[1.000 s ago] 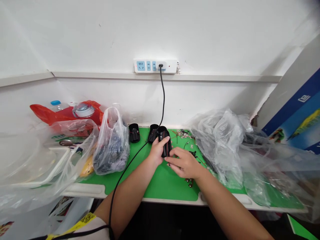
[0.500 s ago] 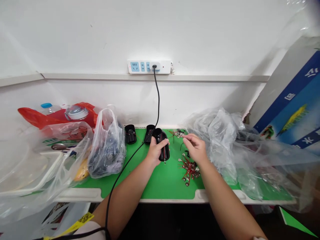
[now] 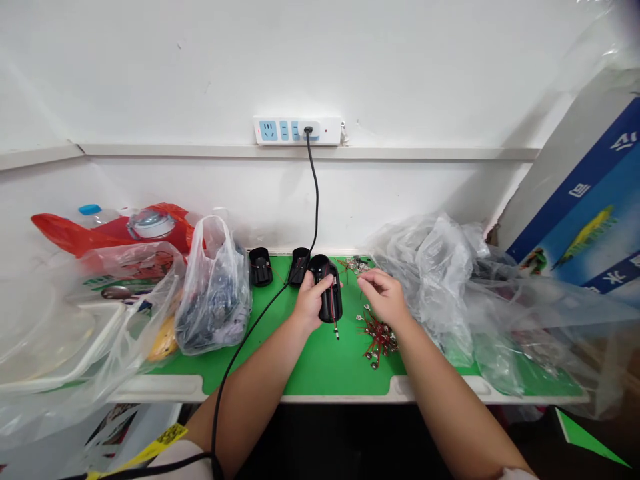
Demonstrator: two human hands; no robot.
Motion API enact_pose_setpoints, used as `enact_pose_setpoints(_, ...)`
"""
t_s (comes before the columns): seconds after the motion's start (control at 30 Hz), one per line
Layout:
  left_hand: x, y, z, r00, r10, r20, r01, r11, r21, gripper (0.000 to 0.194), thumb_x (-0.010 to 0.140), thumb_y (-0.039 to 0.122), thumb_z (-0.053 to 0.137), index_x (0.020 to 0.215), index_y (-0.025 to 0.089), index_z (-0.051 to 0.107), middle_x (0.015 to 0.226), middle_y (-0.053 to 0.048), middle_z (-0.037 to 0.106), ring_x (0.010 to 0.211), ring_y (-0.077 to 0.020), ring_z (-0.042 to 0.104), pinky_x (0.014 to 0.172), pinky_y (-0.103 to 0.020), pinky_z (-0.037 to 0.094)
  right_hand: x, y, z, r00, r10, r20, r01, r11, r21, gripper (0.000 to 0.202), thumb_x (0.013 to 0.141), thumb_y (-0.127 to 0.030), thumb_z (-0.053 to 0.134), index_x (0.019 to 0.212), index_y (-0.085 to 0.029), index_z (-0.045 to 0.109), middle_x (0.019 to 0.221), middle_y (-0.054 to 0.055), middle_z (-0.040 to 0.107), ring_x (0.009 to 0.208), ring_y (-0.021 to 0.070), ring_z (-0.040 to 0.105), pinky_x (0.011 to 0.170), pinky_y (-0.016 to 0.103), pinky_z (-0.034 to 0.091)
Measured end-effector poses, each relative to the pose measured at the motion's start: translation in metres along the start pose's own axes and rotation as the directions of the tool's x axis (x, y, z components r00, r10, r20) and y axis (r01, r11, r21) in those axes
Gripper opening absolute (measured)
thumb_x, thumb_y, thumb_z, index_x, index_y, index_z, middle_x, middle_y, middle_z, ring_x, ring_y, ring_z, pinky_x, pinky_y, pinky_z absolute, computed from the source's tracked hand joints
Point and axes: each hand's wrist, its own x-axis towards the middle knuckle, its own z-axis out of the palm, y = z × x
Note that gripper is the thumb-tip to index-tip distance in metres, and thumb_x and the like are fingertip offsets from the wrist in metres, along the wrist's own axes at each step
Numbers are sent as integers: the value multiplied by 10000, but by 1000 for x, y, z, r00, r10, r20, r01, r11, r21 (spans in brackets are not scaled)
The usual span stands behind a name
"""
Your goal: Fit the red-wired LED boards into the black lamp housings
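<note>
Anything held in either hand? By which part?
Left hand: a black casing, held by its left side, thumb over its middle. Right hand: cannot tell whether anything is pinched.

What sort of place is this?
Probably a small electronics workspace: a wired black shell in the left hand, red-wired parts on the green tabletop, and a power strip on the wall.

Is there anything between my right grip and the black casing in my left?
Nothing visible stands between the right grip and black casing, though thin wires by the silver parts lie near that gap.
</note>
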Motion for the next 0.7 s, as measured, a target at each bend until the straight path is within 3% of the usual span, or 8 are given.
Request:
enact_pose_setpoints(0.07,0,0,0,1000,-2,-3,2,1000,12,427,634,310,782,975,217,541,777,0,663,630,-148,642,571,-242,483,4,6,-8,985,155,69,-154,988,-21,246,824,-382,567,760,-179,690,663,17,616,601,156,538,570,282,419)
enact_pose_setpoints(0.13,0,0,-1,1000,-5,-4,5,1000,19,413,637,317,778,959,210,543,751,0,661,599,-144,632,550,-241,476,7,13,-17,949,250,192,-224,964,-145,298,830,-394,533,683,-172,668,569,-11,562,513,131,465,514,260,359)
enact_pose_setpoints(0.23,0,0,-1,999,-36,30,36,999,4,395,674,347,740,973,219,516,715,-1,660,557,-154,617,526,-265,484,10,21,-30,890,308,336,-159,901,-404,312,828,-319,498,592,-164,632,511,-21,521,475,111,408,495,249,300)
enact_pose_setpoints(0.33,-1,0,-2,996,-54,68,54,999,6,423,675,341,724,1008,233,485,715,-4,664,543,-168,614,515,-301,504,12,24,-40,807,411,423,-123,819,-561,232,800,-238,513,659,-154,677,572,1,599,514,115,471,516,241,322)
enact_pose_setpoints(0.4,-2,0,-2,996,-55,70,53,998,21,446,662,325,727,1018,236,472,718,-4,663,544,-169,616,517,-310,513,13,25,-44,768,489,414,-128,751,-648,174,773,-198,547,725,-152,708,676,35,671,588,131,539,563,237,362)
enact_pose_setpoints(0.5,-1,0,-2,995,-65,70,63,998,28,449,669,311,715,1027,248,453,722,0,663,555,-172,623,520,-317,521,15,28,-49,752,559,350,-150,661,-735,164,750,-159,582,813,-155,733,814,80,722,689,162,603,627,242,406)
enact_pose_setpoints(0.7,-2,-1,-2,995,-77,59,74,996,49,470,650,297,703,1036,254,440,692,15,648,529,-173,616,507,-317,515,15,34,-45,725,578,374,-141,656,-741,177,761,-202,621,879,-187,752,869,73,738,765,176,645,691,244,438)
